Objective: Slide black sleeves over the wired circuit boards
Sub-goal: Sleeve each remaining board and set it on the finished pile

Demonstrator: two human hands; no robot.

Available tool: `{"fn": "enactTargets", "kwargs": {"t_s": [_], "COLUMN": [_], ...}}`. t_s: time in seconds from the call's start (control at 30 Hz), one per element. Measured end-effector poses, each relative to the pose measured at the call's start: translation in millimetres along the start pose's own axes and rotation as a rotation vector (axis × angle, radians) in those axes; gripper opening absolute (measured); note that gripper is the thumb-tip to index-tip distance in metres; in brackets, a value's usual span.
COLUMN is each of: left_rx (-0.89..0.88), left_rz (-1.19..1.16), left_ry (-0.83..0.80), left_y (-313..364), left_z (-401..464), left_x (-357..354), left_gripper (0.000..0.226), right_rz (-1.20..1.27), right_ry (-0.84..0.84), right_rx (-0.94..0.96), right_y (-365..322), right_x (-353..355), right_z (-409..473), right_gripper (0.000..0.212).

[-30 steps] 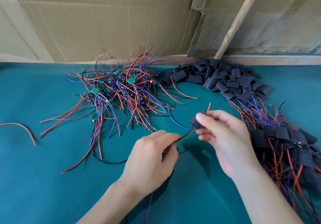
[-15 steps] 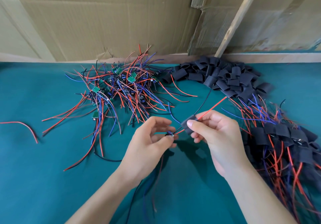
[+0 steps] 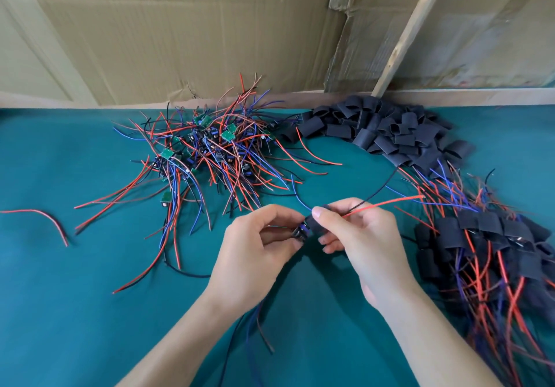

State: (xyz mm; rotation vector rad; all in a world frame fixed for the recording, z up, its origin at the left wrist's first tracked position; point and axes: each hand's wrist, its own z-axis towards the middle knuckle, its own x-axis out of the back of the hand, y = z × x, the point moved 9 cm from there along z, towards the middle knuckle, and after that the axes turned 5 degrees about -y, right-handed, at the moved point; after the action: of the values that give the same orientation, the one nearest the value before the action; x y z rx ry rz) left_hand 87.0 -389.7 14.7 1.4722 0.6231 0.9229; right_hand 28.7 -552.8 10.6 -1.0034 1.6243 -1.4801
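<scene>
Black sleeve [image 3: 316, 225] pinched by right hand [image 3: 360, 236], held above the teal table [image 3: 60, 311], touching a small circuit board [image 3: 300, 232] | left hand [image 3: 255, 254] pinches the board; red and black wires exit the sleeve rightward | bare wired boards pile [image 3: 204, 152] far left | loose sleeves pile [image 3: 387, 131] behind | sleeved boards pile [image 3: 492, 245] right | cardboard [image 3: 180, 32] backdrop.
</scene>
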Motion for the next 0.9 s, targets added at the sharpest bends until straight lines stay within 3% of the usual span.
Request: {"fn": "enactTargets", "kwargs": {"t_s": [0.13,0.3,0.47,0.9], "left_rx": [-0.063,-0.094,-0.061,-0.025], "left_rz": [0.187,0.289,0.317,0.312], "left_ry": [0.053,0.046,0.068,0.082], "left_y": [10.8,12.9,10.7,8.9], "left_z": [-3.7,-4.5,-5.8,-6.6], "left_x": [1.5,1.2,3.0,3.1], "left_gripper": [0.046,0.040,0.038,0.034], "right_rz": [-0.005,-0.002,-0.092,-0.221], "right_ry": [0.000,-0.083,-0.186,-0.245], "right_rx": [-0.032,-0.090,-0.078,0.007], "right_y": [2.2,3.2,-0.5,-6.4], "right_x": [1.4,-0.8,-3.9,-9.5], "right_z": [0.8,1.6,0.9,-1.8], "right_gripper": [0.008,0.003,0.007,0.019]}}
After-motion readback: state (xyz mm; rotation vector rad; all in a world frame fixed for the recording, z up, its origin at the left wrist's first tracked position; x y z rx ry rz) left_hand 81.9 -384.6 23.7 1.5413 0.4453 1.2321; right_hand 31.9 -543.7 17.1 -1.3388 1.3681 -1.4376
